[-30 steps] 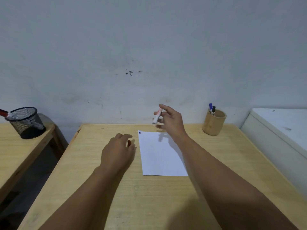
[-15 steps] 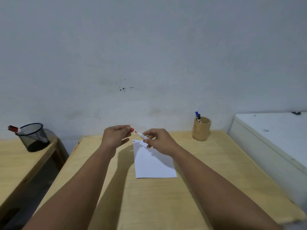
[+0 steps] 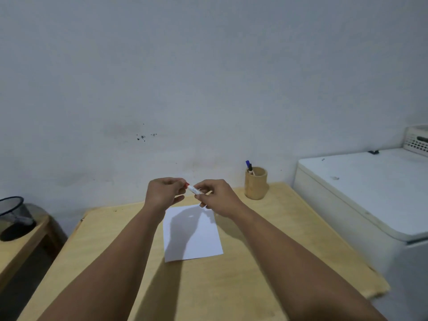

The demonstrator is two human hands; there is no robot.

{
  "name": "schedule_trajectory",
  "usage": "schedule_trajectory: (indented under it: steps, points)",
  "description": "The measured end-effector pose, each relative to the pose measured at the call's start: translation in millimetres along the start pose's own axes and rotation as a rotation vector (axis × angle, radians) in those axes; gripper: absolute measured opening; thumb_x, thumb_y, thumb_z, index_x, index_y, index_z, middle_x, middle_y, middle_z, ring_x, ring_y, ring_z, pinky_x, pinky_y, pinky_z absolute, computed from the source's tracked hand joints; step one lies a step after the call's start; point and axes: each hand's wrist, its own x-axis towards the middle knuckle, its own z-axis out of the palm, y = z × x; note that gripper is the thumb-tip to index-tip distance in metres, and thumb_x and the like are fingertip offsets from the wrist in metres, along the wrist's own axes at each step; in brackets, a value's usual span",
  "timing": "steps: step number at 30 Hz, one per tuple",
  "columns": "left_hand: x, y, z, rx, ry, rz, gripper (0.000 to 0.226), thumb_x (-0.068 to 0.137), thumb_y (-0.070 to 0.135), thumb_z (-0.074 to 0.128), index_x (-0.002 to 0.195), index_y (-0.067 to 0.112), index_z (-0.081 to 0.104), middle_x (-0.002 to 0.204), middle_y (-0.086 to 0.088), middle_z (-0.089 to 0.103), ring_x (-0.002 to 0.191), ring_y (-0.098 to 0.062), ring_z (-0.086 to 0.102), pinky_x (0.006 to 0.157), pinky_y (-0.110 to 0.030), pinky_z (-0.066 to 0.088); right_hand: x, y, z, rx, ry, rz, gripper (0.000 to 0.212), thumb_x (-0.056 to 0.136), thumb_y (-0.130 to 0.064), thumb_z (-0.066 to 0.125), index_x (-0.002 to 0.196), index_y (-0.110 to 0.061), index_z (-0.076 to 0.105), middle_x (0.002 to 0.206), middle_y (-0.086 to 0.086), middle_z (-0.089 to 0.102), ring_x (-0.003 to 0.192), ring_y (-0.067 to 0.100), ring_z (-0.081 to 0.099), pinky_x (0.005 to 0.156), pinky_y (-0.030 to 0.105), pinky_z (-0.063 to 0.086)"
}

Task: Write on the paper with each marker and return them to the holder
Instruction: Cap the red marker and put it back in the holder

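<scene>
Now right hand point(image 3: 217, 198) pinching white marker point(image 3: 194, 189), left hand point(image 3: 162, 192) gripping its red cap point(image 3: 186, 185), above paper point(image 3: 192, 232)

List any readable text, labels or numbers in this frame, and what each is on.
None readable.
Marker barrel, held between both hands: faint print, too blurred to read.
Paper: no writing visible.
Bamboo holder: no label visible.
Wall: dark specks, not text.

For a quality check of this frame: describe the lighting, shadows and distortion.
Head view: dim, even light, no glare; the hands cast a soft shadow on the paper; wide-angle stretch enlarges the forearms at the bottom edge; the marker between left hand and right hand looks slightly soft.
</scene>
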Motion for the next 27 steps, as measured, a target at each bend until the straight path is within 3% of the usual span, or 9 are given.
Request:
schedule_trajectory:
  steps: [6, 9, 12, 15, 18, 20, 23, 25, 27]
  points:
    - [12, 15, 74, -0.015, -0.07, 0.008, 0.008, 0.093, 0.002, 0.071, 0.097, -0.004, 0.075, 0.096, -0.021, 0.077, 0.087, -0.027, 0.073, 0.079, -0.035, 0.064, -1, 18, -48, 0.011, 0.204, 0.006, 0.015, 0.097, -0.006, 0.075, 0.107, -0.015, 0.079, 0.1, 0.004, 0.075, 0.058, 0.004, 0.066, 0.059, 0.011, 0.05]
    - [29, 27, 110, 0.084, -0.173, 0.058, 0.018, 0.093, 0.008, 0.073, 0.109, -0.001, 0.075, 0.102, -0.018, 0.077, 0.093, -0.027, 0.074, 0.083, -0.039, 0.064, 3, 32, -79, 0.027, 0.287, 0.013, 0.014, 0.098, -0.005, 0.073, 0.102, -0.018, 0.077, 0.094, 0.001, 0.072, 0.069, 0.011, 0.068, 0.065, 0.017, 0.057]
    - [50, 27, 146, 0.352, -0.27, 0.188, 0.045, 0.095, 0.02, 0.066, 0.14, 0.017, 0.063, 0.122, -0.007, 0.072, 0.104, -0.024, 0.069, 0.096, -0.043, 0.058, 21, 44, -120, -0.02, 0.44, 0.023, 0.018, 0.099, -0.011, 0.073, 0.114, -0.018, 0.08, 0.089, -0.01, 0.073, 0.078, 0.006, 0.07, 0.081, 0.025, 0.059]
    - [64, 6, 177, 0.532, -0.282, 0.237, 0.075, 0.094, 0.021, 0.066, 0.161, 0.022, 0.033, 0.149, -0.005, 0.055, 0.127, -0.025, 0.058, 0.095, -0.036, 0.051, 39, 47, -159, -0.008, 0.581, 0.025, 0.008, 0.102, -0.02, 0.072, 0.107, -0.025, 0.076, 0.087, -0.02, 0.073, 0.081, -0.007, 0.068, 0.071, 0.011, 0.052]
    - [74, -23, 199, 0.592, -0.33, 0.173, 0.105, 0.085, 0.031, 0.082, 0.165, 0.02, 0.015, 0.166, -0.008, 0.034, 0.148, -0.029, 0.04, 0.113, -0.041, 0.042, 53, 58, -186, -0.021, 0.636, 0.045, 0.007, 0.103, -0.024, 0.072, 0.102, -0.017, 0.07, 0.08, -0.01, 0.077, 0.069, -0.005, 0.069, 0.057, 0.004, 0.045]
    - [77, -37, 208, 0.598, -0.337, 0.14, 0.114, 0.077, 0.036, 0.089, 0.164, 0.016, 0.017, 0.162, -0.009, 0.039, 0.145, -0.029, 0.042, 0.105, -0.036, 0.043, 60, 68, -195, -0.043, 0.645, 0.065, 0.01, 0.101, -0.022, 0.074, 0.104, -0.013, 0.071, 0.087, -0.005, 0.077, 0.076, -0.001, 0.071, 0.059, 0.003, 0.045]
    - [80, -51, 218, 0.562, -0.232, 0.205, 0.095, 0.074, 0.035, 0.091, 0.15, 0.011, 0.039, 0.125, 0.001, 0.05, 0.117, -0.021, 0.053, 0.084, -0.028, 0.044, 67, 82, -195, -0.112, 0.623, 0.105, 0.01, 0.097, -0.02, 0.078, 0.105, -0.016, 0.074, 0.095, -0.007, 0.072, 0.086, -0.002, 0.067, 0.066, 0.002, 0.043]
    - [78, -53, 220, 0.495, -0.176, 0.222, 0.089, 0.074, 0.031, 0.091, 0.147, 0.011, 0.045, 0.124, -0.001, 0.06, 0.109, -0.018, 0.058, 0.083, -0.027, 0.045, 67, 91, -187, -0.131, 0.572, 0.15, 0.015, 0.096, -0.021, 0.08, 0.11, -0.017, 0.075, 0.093, -0.009, 0.072, 0.084, -0.004, 0.068, 0.068, 0.003, 0.048]
    - [74, -56, 222, 0.415, -0.178, 0.219, 0.082, 0.074, 0.024, 0.092, 0.144, 0.014, 0.05, 0.124, -0.001, 0.067, 0.1, -0.012, 0.066, 0.073, -0.014, 0.047, 70, 100, -176, -0.149, 0.541, 0.19, 0.017, 0.093, -0.026, 0.082, 0.109, -0.025, 0.077, 0.092, -0.012, 0.077, 0.089, 0.007, 0.075, 0.087, 0.029, 0.061]
